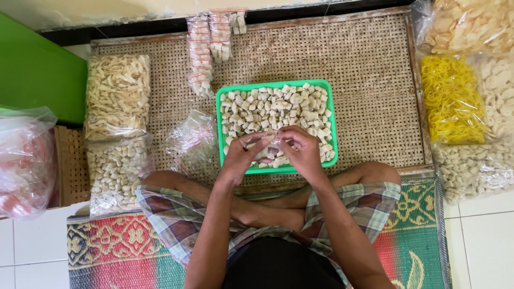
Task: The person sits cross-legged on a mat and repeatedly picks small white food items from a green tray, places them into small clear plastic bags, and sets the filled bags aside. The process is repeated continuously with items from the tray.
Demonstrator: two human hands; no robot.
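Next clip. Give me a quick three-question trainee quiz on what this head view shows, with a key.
1. True or false: the green tray rests on a woven mat.
2. What fills the tray? A) yellow rings B) pale cracker pieces C) red bags
3. Where do the left hand and right hand meet?

Key:
1. True.
2. B: pale cracker pieces; the yellow rings are bagged at the right.
3. Over the tray's near edge, fingertips together on a small clear packet.
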